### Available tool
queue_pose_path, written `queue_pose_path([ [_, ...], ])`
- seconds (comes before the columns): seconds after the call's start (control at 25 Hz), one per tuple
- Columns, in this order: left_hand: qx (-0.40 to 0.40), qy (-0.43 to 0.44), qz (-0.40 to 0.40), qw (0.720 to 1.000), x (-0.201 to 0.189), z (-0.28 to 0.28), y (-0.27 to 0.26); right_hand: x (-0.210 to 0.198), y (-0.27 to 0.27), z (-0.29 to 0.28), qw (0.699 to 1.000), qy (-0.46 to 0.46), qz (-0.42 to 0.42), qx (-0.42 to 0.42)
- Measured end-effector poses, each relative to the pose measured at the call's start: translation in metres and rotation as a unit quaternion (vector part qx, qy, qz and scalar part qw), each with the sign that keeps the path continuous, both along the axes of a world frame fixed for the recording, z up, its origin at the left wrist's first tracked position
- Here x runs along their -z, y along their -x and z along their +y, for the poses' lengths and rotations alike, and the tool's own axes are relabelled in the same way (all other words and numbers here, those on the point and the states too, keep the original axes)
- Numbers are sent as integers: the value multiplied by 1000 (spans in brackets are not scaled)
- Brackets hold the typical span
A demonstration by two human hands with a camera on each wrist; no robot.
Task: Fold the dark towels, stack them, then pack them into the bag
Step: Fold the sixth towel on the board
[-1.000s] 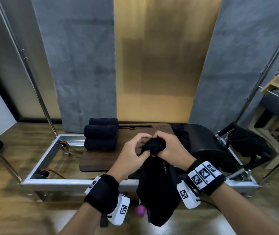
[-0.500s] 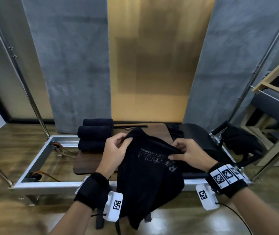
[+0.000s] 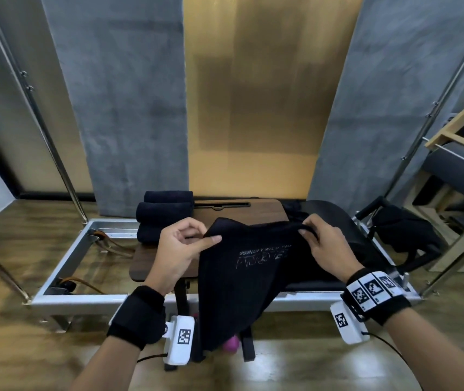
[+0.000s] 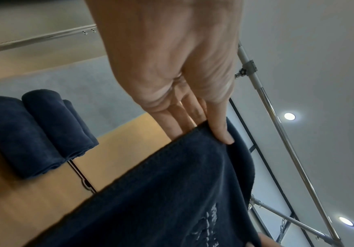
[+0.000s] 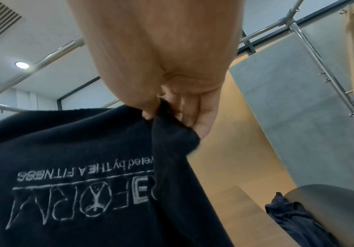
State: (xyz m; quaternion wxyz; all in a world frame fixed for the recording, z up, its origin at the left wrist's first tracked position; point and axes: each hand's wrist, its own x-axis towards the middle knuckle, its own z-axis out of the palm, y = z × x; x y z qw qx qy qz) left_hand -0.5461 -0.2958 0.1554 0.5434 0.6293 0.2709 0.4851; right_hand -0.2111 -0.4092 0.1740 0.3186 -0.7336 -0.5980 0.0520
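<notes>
We hold the dark towel (image 3: 242,277) up between our hands, its length hanging below them in front of the bench (image 3: 166,263). Our left hand (image 3: 178,249) pinches one top corner between thumb and fingers; our right hand (image 3: 324,246) pinches the other, where the cloth is bunched. To fold well, we should draw the top edge taut and level, free that bunched corner, then lay it flat. Three folded towels (image 3: 166,217) sit stacked beyond our left hand.
</notes>
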Motion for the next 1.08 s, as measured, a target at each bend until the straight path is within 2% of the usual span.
queue_pose_path([
  [0.12,-18,-17,10,1000,4,2,2,-5,-8,1,997,-25,70,-21],
  [0.24,-100,7,-15,995,11,10,3,-10,-25,-3,988,-16,149,-40],
  [0.36,-159,13,-37,987,19,19,-1,-11,-39,-2,991,-13,129,-17],
  [0.52,-225,28,-35,973,26,44,-16,-12,-52,26,993,-70,38,91],
  [0.64,-270,-14,8,963,24,74,-30,-5,-62,61,988,-96,42,113],
  [0.68,-275,-11,16,961,26,87,-38,2,-68,78,987,-107,71,100],
  [0.76,-255,50,5,965,31,111,-58,15,-81,112,975,-99,175,92],
  [0.88,-224,147,-20,963,39,152,-92,31,-100,170,939,-73,317,110],
  [1.08,-246,203,-64,946,60,224,-146,59,-131,257,914,-107,366,136],
])
